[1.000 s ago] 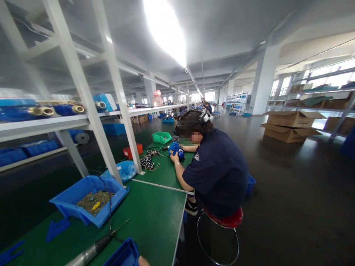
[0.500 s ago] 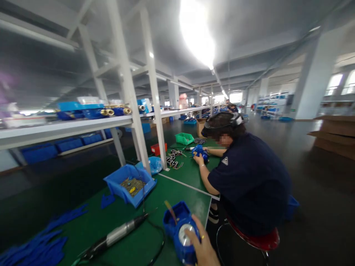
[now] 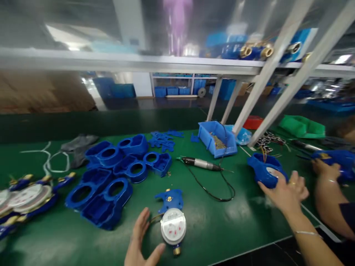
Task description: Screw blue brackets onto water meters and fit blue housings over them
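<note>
My left hand [image 3: 142,242] is open, thumb and fingers apart, just left of a round white-faced water meter [image 3: 173,226] with a brass end. A blue bracket plate [image 3: 169,200] lies directly behind that meter. On the right, my right hand [image 3: 288,192] grips the near side of a blue-cased water meter [image 3: 264,173], its thumb along the case and a finger over the pale dial. Coloured wires [image 3: 263,154] stick up out of this case. An electric screwdriver [image 3: 203,163] with a black cord lies between the two meters.
Several empty blue housings [image 3: 135,169] and thin blue parts [image 3: 162,140] lie left of centre. More meters [image 3: 30,195] are at far left. A blue bin [image 3: 213,138] of screws stands by the shelf posts. At right, a co-worker's hand [image 3: 327,171] holds another blue case.
The view has swung left from the co-worker to the bench ahead. My left hand and the white-faced meter have come into view. The right hand is still at the blue-cased meter.
</note>
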A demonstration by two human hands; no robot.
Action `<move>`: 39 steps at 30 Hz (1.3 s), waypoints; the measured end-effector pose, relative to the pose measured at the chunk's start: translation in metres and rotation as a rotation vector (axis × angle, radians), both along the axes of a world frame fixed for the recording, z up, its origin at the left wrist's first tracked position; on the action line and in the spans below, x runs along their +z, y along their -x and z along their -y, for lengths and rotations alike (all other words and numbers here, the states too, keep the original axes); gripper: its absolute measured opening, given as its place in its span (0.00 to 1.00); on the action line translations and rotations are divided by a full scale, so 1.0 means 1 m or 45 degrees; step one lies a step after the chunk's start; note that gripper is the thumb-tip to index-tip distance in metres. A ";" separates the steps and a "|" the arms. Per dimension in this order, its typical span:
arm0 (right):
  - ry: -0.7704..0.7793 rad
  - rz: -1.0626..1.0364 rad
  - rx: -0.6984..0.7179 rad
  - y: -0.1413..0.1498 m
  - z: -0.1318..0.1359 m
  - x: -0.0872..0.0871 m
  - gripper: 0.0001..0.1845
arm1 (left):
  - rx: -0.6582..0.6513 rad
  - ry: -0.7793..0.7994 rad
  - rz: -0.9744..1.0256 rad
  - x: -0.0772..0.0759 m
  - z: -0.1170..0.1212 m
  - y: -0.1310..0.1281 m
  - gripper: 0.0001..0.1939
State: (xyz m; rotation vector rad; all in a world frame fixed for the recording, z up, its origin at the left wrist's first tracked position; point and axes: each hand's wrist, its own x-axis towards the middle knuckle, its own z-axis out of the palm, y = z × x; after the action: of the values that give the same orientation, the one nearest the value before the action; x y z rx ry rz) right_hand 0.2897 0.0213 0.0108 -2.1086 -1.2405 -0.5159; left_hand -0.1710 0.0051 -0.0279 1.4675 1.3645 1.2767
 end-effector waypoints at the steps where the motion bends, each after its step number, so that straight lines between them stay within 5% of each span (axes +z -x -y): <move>1: -0.043 0.031 -0.010 0.019 0.000 0.006 0.38 | -0.038 -0.005 -0.060 -0.001 0.000 0.000 0.38; 3: -0.152 0.030 0.118 0.072 0.005 0.014 0.35 | -0.129 -0.026 -0.230 0.000 -0.003 0.002 0.40; 5: -0.129 -0.182 0.540 0.136 0.013 0.014 0.31 | -0.217 -0.029 -0.407 0.003 -0.007 0.005 0.41; 8: 0.260 -0.404 1.046 0.221 0.022 0.004 0.39 | -0.354 -0.020 -0.491 0.006 -0.015 0.002 0.39; 11: 0.496 -0.455 1.290 0.262 0.019 -0.005 0.44 | -0.416 -0.055 -0.393 0.007 -0.023 -0.006 0.37; 15: 0.697 -0.542 1.367 0.262 0.008 -0.003 0.42 | -0.395 -0.081 -0.259 0.006 -0.029 -0.017 0.36; 20: 0.567 -0.430 1.254 0.251 0.006 -0.004 0.34 | -0.386 -0.071 -0.148 0.003 -0.032 -0.042 0.30; 24: 0.364 -0.183 1.110 0.234 0.009 -0.017 0.29 | -0.650 -0.110 -0.135 0.013 -0.037 -0.053 0.38; 27: 0.251 -0.044 1.122 0.218 0.014 -0.017 0.28 | -0.778 -0.183 -0.296 0.032 -0.046 -0.032 0.35; 29: 0.226 0.012 1.142 0.211 0.017 -0.013 0.28 | -0.552 -0.266 -0.523 0.042 -0.051 -0.004 0.25; 31: 0.242 0.039 1.171 0.208 0.019 -0.007 0.30 | -0.138 -0.369 -0.799 0.045 -0.055 0.032 0.19; 34: 0.306 0.043 1.156 0.205 0.021 -0.001 0.33 | 0.323 -0.428 -1.200 0.037 -0.057 0.082 0.20; 37: 0.286 -0.015 1.012 0.200 0.021 0.006 0.32 | 0.364 -0.377 -1.423 0.027 -0.055 0.113 0.17; 39: 0.255 -0.107 0.908 0.198 0.021 0.015 0.28 | 0.307 -0.397 -1.337 0.027 -0.050 0.118 0.14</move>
State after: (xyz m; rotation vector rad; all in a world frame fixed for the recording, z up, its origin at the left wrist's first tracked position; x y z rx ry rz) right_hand 0.0922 0.0004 0.0260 -1.6445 -1.9182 0.0168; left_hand -0.2889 0.0555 -0.0014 2.4278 2.0983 0.8618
